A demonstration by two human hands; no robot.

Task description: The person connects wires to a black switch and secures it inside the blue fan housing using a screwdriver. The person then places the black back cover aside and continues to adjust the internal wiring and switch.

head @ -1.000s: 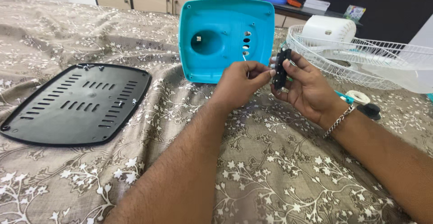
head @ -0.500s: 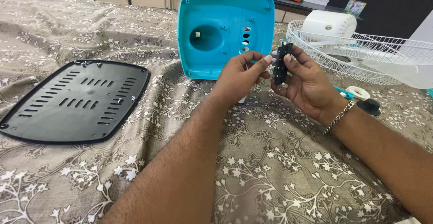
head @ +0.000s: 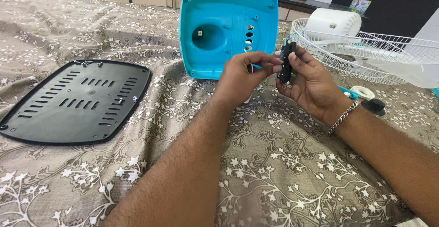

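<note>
A small black oblong switch block (head: 286,63) is held upright between the thumb and curled fingers of the right hand (head: 311,83), just in front of the right edge of the turquoise plastic fan-base shell (head: 227,32), which stands tilted on edge at the far middle of the scene. The left hand (head: 242,76) is closed in a narrow pinch on something at the block's left side (too small to tell, possibly a thin lead), its fingertips touching or almost touching the block.

Compared with a second ago, both hands are seen slightly higher and closer to the shell's row of small holes, and the pinch is drawn tighter against the block; the block itself remains in the same grasp. By judgement, the work on the block is at a fine fingertip stage, not a repositioning one.

The flat black slotted oval base plate (head: 75,101) lies unmoved at the near left on the floral brown cloth (head: 283,172). The white wire fan guard (head: 366,53) rests at the far right, with a small black knob (head: 373,106) near it.
</note>
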